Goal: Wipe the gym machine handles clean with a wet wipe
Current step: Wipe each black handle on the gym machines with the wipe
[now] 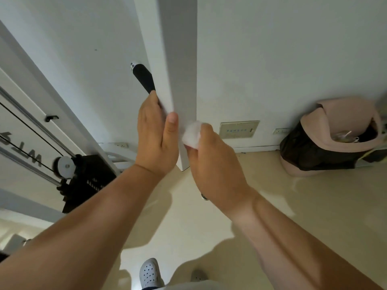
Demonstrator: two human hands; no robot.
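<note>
A white machine arm (pixel 178 65) hangs down in the middle of the view, its lower end near my hands. A black foam handle (pixel 144 77) with a chrome end cap sticks out to its upper left. My left hand (pixel 156 135) grips the white arm just below that handle, thumb lying up the arm's front. My right hand (pixel 211 162) is closed on a crumpled white wet wipe (pixel 192 135) and presses it against the arm's right side. A chrome tip (pixel 204 197) shows under my right wrist.
The machine's black weight stack (pixel 90 176), pulley (pixel 65 166) and cables stand at the left. A pink bin (pixel 339 135) with a dark liner sits on the floor at the right by the wall. Beige glossy floor (pixel 303 206) lies below; my white shoe (pixel 149 273) is at the bottom.
</note>
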